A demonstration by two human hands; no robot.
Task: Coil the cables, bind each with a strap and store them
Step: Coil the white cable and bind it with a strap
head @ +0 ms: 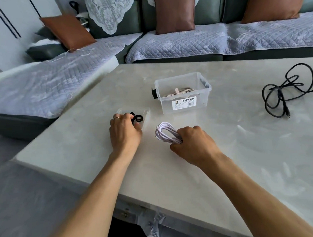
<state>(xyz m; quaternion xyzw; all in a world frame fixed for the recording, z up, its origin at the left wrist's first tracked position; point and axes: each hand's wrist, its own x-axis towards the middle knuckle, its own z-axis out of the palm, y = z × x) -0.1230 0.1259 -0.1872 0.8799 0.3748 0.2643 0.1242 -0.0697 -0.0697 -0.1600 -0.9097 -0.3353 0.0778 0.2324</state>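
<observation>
Head view: one hand holds a coiled white cable while the other picks up a strap

Head camera looks down at a pale stone table (224, 151) with a sofa (176, 45) beyond it. The right hand (192, 143) is closed in a fist around one end of a coiled white cable (164, 131), near the middle of the table. The free loops of the coil stick out to the left and slightly away from the fist, so its long axis runs left to right, pointing toward the other hand.

The left hand (125, 131) sits just to the left of the coil, fingers curled and pinching a black strap (137, 118) at a shallow clear tray (146, 117). How firmly it holds the strap cannot be told, as the fingertips are hidden.

Beyond both hands stands an open clear plastic box (183, 92) with a pinkish bundled cable (178, 92) already inside. Far to the right lies a loose, uncoiled black cable (282, 89), well apart from both hands.

The coming move looks like binding: the strap must travel a short way right to the exposed loops, and the left hand is the nearer one to bring it.
</observation>
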